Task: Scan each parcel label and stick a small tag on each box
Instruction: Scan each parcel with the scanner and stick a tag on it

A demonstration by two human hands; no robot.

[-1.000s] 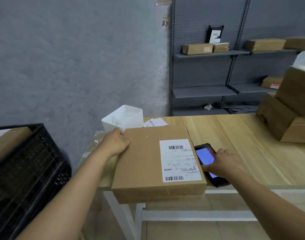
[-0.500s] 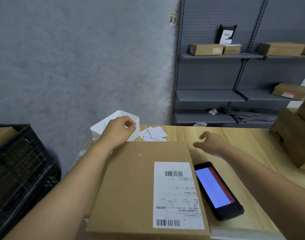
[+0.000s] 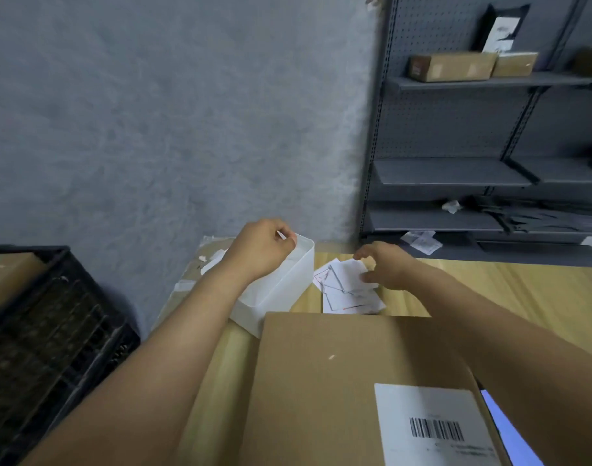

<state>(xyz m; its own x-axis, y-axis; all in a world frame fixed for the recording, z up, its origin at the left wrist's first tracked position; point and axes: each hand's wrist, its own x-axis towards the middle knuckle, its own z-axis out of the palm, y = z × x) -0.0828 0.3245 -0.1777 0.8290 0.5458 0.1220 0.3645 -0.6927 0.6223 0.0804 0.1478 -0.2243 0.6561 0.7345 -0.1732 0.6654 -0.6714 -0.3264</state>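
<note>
A flat cardboard parcel (image 3: pixel 321 381) lies on the wooden table (image 3: pixel 506 297) close to me, its white barcode label (image 3: pixel 432 428) facing up at the near right. A handheld scanner (image 3: pixel 509 438) with a lit blue screen lies right of the parcel, mostly behind my right forearm. My left hand (image 3: pixel 261 250) is over the far rim of a white bin (image 3: pixel 288 280), fingers curled, pinching a small white slip. My right hand (image 3: pixel 388 267) hovers on a loose pile of white tags (image 3: pixel 341 290) beyond the parcel, thumb touching them, fingers arched above.
A black plastic crate (image 3: pixel 46 331) stands left of the table with a cardboard box inside. Grey metal shelving (image 3: pixel 456 169) at the back right carries small cardboard boxes (image 3: pixel 449 67). A taped carton (image 3: pixel 193 277) sits behind the bin against the grey wall.
My right hand left the scanner and reached forward onto the tag pile. My left hand left the parcel's corner and moved up to the white bin. My view has moved closer and leftward.
</note>
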